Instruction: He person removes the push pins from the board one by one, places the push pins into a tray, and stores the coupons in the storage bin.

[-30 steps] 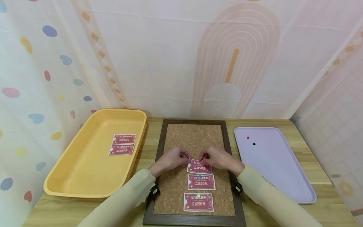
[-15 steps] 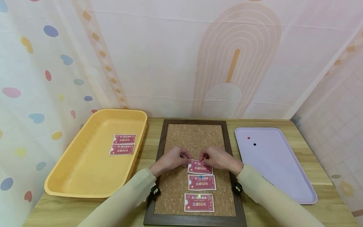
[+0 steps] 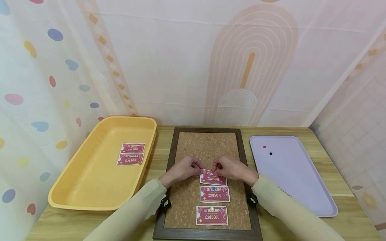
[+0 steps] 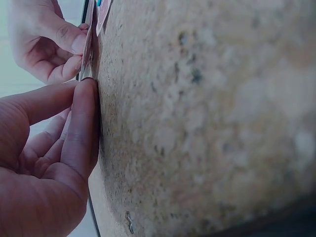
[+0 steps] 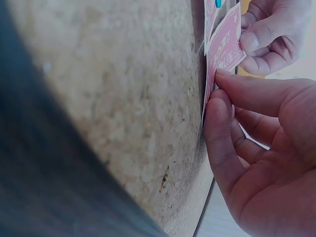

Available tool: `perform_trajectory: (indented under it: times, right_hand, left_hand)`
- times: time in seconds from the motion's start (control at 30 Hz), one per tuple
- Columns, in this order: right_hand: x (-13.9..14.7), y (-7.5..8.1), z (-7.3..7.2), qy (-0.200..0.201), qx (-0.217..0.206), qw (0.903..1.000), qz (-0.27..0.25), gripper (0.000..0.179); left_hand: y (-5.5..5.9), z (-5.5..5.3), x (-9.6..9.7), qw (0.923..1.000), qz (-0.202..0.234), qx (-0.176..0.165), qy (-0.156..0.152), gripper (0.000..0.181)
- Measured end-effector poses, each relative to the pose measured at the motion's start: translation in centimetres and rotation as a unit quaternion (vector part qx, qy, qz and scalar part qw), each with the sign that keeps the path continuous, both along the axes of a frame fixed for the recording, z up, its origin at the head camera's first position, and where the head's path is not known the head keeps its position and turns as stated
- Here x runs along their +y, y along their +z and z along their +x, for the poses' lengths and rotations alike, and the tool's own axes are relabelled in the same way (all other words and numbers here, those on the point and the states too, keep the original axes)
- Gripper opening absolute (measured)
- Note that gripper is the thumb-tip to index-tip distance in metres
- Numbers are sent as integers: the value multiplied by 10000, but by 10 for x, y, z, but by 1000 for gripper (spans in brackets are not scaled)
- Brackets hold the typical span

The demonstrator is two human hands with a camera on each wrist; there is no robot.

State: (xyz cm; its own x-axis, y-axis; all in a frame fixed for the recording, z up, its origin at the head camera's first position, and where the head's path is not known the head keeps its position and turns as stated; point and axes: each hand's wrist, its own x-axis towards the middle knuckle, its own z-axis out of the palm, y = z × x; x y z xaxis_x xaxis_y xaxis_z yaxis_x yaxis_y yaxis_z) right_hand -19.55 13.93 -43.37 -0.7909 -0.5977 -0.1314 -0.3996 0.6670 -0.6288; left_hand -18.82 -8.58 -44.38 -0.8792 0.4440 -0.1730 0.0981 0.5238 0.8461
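Note:
My left hand (image 3: 183, 168) pinches the upper left corner of a red paper coupon (image 3: 213, 179), which lies at the middle of a cork board (image 3: 208, 144). At the coupon's top edge my right hand (image 3: 233, 168) pinches a pink push pin (image 3: 213, 171), its head mostly hidden by the fingers. In the right wrist view the coupon (image 5: 226, 42) tilts up off the cork at the left thumb. Just below it a second coupon (image 3: 221, 198) bears a blue pin (image 3: 213, 188). Nearest the front edge, a third coupon (image 3: 212, 219) bears a yellow-green pin (image 3: 212, 208).
On the left stands a deep yellow tray (image 3: 90, 187) with two coupons (image 3: 130, 159) inside. To the right, a shallow lilac tray (image 3: 297, 174) holds a red pin (image 3: 264, 146) and a black pin (image 3: 271, 153). A dark wooden frame (image 3: 176, 140) edges the cork board.
Both hands stay in place on the coupon and pin. The head view has shifted very slightly; nothing else has visibly moved.

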Motion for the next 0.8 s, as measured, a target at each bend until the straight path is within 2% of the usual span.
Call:
perform_trajectory:
  times: [0.4,0.8]
  right_hand:
    - [0,2,0,48,-76,10000,24,13]
    - [0,4,0,148,19,9998,137,16]
  left_hand:
    - [1,0,0,10000,-27,44,-18,10]
    - [-1,0,-1,9999,-12,108,-21,11]
